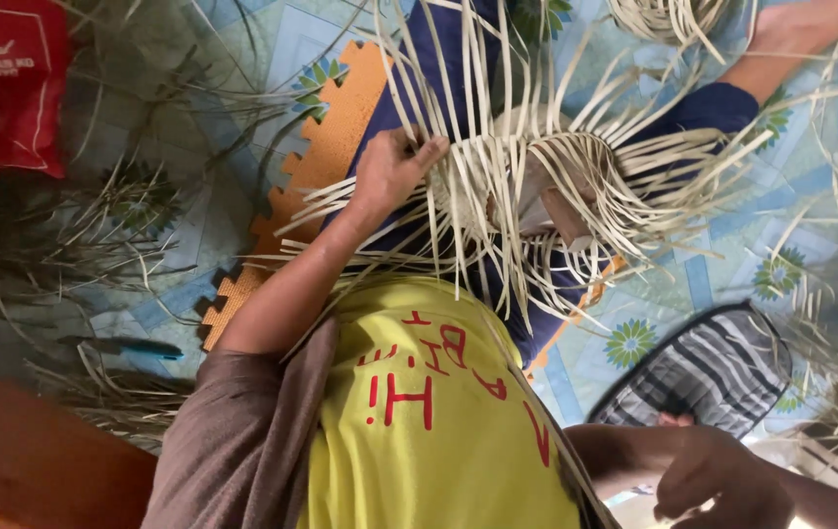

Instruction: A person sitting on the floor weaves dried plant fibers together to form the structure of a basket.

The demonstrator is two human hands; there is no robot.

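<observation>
Left hand [394, 167] closed over pale strips [497, 186] of half-woven piece; fingers curled, thumb laid across strands. Weaving [575, 171] rested on lap, over dark blue cloth [438, 69], loose ends fanned outward in all directions. Right hand [718, 480] seen at lower right, off weaving, fingers loosely bent; whether anything held cannot be told. Orange foam mat [335, 127] underneath. Striped bag [708, 367] near right hand. Red bag [2, 83] at upper left.

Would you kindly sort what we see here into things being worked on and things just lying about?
In hand:
woven strip piece
loose pale strips
left hand

Lying about:
red bag
orange foam mat
striped cloth
dark-handled tool
</observation>
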